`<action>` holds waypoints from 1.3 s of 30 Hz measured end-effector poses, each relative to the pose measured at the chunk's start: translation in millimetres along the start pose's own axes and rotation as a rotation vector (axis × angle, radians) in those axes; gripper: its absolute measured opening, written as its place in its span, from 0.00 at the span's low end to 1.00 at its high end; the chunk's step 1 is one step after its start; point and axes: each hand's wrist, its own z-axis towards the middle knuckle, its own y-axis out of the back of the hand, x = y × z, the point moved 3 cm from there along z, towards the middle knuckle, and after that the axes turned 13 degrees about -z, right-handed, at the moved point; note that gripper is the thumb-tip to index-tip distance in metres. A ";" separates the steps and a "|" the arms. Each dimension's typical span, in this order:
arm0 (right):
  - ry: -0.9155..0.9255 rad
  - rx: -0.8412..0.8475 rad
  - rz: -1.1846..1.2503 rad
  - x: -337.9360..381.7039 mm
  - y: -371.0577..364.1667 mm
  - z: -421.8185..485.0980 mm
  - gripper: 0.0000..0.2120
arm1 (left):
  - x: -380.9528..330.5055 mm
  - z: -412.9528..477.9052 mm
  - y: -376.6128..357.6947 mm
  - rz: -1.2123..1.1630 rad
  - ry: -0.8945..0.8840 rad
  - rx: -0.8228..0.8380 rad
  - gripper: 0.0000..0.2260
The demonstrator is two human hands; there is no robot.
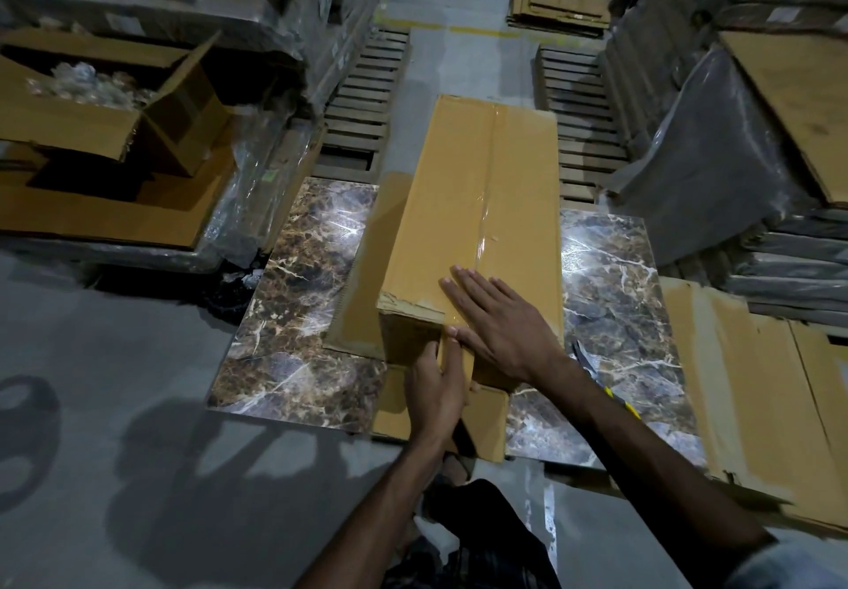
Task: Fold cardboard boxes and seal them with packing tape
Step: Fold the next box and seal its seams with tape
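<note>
A long brown cardboard box (454,203) lies lengthwise on a marble-patterned slab (298,294). A strip of clear packing tape (487,221) runs along its top seam. My right hand (498,320) lies flat with straight fingers on the near end of the top, over the tape. My left hand (436,386) presses against the near end face of the box, fingers straight along the tape's end there. Flat cardboard (486,423) lies under the near end.
An open carton (92,120) with clear plastic items sits at the left on wrapped stacks. Wooden pallets (362,97) flank the aisle. Flattened cardboard (752,377) lies at the right, more (560,10) at the back. A yellow-handled cutter (610,386) rests on the slab by my right forearm.
</note>
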 end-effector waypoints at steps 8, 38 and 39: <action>-0.004 -0.027 -0.075 2.6 -6.2 4.3 0.37 | 13.8 -1.2 4.9 0.041 -0.101 0.015 0.20; -0.373 -0.610 0.273 -12.2 -3.0 -61.0 0.28 | 41.3 25.2 14.8 -0.094 0.064 0.141 0.18; -0.579 -0.693 0.392 -17.7 -10.2 -80.1 0.25 | 38.4 25.5 15.0 -0.142 0.071 0.168 0.13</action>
